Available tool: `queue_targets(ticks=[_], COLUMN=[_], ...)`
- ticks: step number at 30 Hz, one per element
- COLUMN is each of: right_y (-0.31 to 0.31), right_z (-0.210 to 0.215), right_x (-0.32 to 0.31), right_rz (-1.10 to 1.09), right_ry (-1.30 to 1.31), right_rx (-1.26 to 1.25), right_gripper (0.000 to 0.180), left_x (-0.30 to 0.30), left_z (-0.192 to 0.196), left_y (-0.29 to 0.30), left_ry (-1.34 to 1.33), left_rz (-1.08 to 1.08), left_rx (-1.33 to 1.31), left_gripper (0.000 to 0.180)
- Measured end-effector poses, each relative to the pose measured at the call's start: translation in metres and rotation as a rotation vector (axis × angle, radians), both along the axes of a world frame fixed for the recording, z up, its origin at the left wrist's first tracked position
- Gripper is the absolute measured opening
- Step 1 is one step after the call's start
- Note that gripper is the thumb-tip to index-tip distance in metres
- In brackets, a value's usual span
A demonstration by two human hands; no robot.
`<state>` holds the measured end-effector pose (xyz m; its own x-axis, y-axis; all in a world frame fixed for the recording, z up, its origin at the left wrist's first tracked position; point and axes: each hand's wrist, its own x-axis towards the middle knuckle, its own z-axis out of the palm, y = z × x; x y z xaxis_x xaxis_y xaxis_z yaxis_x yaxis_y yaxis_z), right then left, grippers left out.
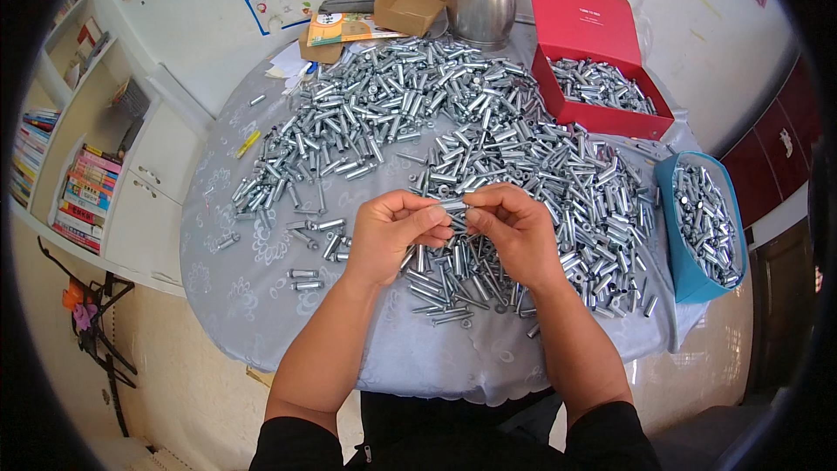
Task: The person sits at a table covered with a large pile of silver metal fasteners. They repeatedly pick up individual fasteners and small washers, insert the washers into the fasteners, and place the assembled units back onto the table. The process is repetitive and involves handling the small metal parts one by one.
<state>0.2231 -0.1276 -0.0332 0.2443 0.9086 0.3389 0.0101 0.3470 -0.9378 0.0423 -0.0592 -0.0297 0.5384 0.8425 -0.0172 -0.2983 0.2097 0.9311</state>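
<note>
Above the near middle of the table, my two hands hold a silver expansion bolt (452, 206) level between them. My left hand (394, 231) pinches one end with thumb and fingers. At the other end, my right hand (514, 228) grips it the same way; the fingers cover both tips. Beneath and beyond the hands spreads a big heap of loose metal sleeves and bolts (514, 157). A few bolts (305, 279) lie apart, left of my left wrist.
The round table wears a grey patterned cloth (235, 253). A red box (610, 122) and a teal bin (689, 283), both filled with metal parts, stand at the right. At the back are a steel pot (482, 4) and an open cardboard box (410, 4). A yellow pen (248, 144) lies left.
</note>
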Motion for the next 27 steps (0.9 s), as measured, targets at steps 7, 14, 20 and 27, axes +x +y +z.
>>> queue_targets(ticks=[7, 14, 20, 27], right_y=[-0.007, -0.005, -0.007, -0.005], right_z=[0.018, 0.012, 0.018, 0.013], right_x=[-0.001, -0.001, -0.003, 0.002], right_rz=[0.029, 0.036, 0.001, 0.024], right_ry=[0.099, 0.096, 0.074, 0.088], right_rx=[-0.315, -0.198, -0.277, -0.289], right_gripper=[0.016, 0.019, 0.019, 0.02], left_x=[0.002, 0.004, 0.004, 0.004], left_z=[0.0, -0.003, -0.003, -0.004], left_y=[-0.002, -0.001, -0.001, -0.001], left_ry=[0.01, -0.003, -0.011, -0.027], left_rz=[0.025, 0.018, 0.021, 0.017], left_rx=[0.015, 0.022, 0.016, 0.012], left_gripper=[0.013, 0.011, 0.011, 0.011])
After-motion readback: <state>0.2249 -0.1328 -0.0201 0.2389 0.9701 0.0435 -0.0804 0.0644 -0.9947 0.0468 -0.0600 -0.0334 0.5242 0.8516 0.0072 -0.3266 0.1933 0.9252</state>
